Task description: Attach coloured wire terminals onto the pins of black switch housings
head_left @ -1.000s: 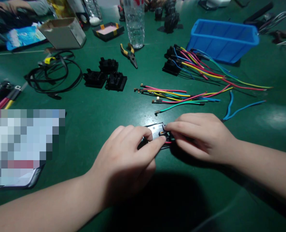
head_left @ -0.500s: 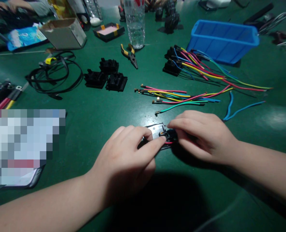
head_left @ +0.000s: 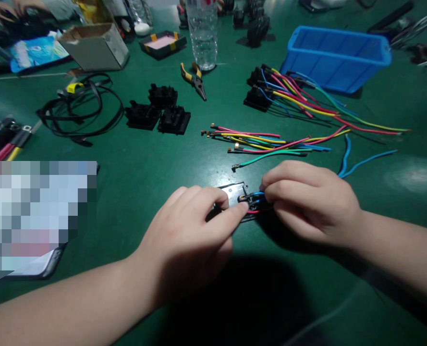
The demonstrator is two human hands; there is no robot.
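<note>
My left hand [head_left: 195, 230] is closed on a small black plastic housing [head_left: 235, 194] with a pale flat face, low over the green table. Its thumb presses beside a brass-coloured terminal on the part. My right hand [head_left: 310, 202] pinches a blue wire [head_left: 258, 194] just right of the housing; the fingertips hide the wire's far end. A red wire [head_left: 254, 211] also runs out of the housing toward the right hand. Just beyond lie loose red, yellow, blue and green wires [head_left: 267, 139] with metal terminals.
Three black housings [head_left: 163, 113] lie at centre left, near yellow-handled pliers [head_left: 195, 81]. Wired housings [head_left: 258, 98] sit before a blue bin [head_left: 337, 60]. A plastic bottle [head_left: 203, 38], cardboard box [head_left: 96, 48], black cable [head_left: 81, 108] and phone [head_left: 53, 264] stand or lie around. Another person's hands [head_left: 13, 12] show far left.
My right hand has shifted slightly right, away from the housing, and blue wire now shows between them. My left hand stays in place on the housing.
</note>
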